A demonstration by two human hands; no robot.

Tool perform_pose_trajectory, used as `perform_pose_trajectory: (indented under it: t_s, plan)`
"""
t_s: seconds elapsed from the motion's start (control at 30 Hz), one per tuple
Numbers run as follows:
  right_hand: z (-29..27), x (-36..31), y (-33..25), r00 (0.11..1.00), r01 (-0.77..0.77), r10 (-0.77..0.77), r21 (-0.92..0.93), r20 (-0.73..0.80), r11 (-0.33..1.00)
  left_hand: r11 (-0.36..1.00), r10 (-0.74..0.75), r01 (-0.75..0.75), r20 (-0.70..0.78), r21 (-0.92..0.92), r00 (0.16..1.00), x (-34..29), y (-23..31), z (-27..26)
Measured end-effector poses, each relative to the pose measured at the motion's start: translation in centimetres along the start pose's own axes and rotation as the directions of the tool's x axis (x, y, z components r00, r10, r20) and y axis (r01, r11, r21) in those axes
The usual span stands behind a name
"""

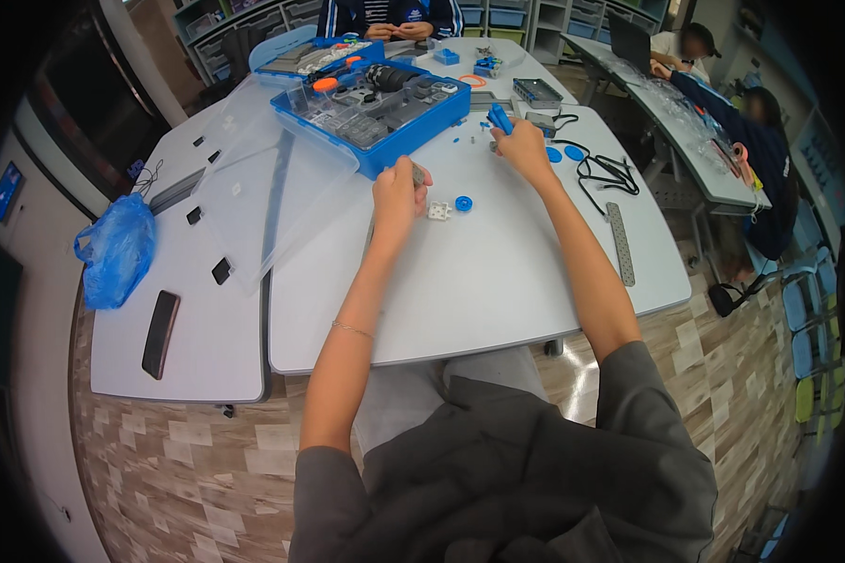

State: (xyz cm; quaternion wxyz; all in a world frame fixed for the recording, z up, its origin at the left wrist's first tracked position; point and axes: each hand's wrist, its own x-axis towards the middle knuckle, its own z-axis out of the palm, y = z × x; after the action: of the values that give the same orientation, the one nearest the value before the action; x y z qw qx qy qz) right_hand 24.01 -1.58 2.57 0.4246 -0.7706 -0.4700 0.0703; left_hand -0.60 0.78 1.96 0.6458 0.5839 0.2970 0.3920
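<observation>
My left hand is closed around a grey part; fingers hide most of it. To the right, my right hand is closed on a blue elongated piece whose upper end sticks out above the fingers; I cannot tell its exact kind. Between and below the hands, a small white block with holes lies on the table, with a blue round wheel-like piece beside it. Past my left hand stands an open blue parts case filled with grey parts and clear boxes.
Right of my right hand lie blue discs, black cables and a grey perforated strip. A clear lid leans across the left table, near a phone and a blue plastic bag. Another person's hands are across the table.
</observation>
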Motion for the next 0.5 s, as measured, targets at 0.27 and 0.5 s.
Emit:
perform_pose_trajectory:
  t_s: [0.27, 0.5]
  plan:
    - [-0.9, -7.4, -5.5, 0.854, 0.067, -0.290, 0.461, 0.432, 0.885, 0.997, -0.019, 0.028, 0.122, -0.078, 0.992, -0.7, -0.2, 1.2]
    - [-0.2, -7.5, -5.2, 0.864, 0.339, -0.430, 0.330, 0.260, 0.881, 0.997, -0.018, 0.026, 0.115, -0.069, 0.993, -0.7, -0.1, 1.0]
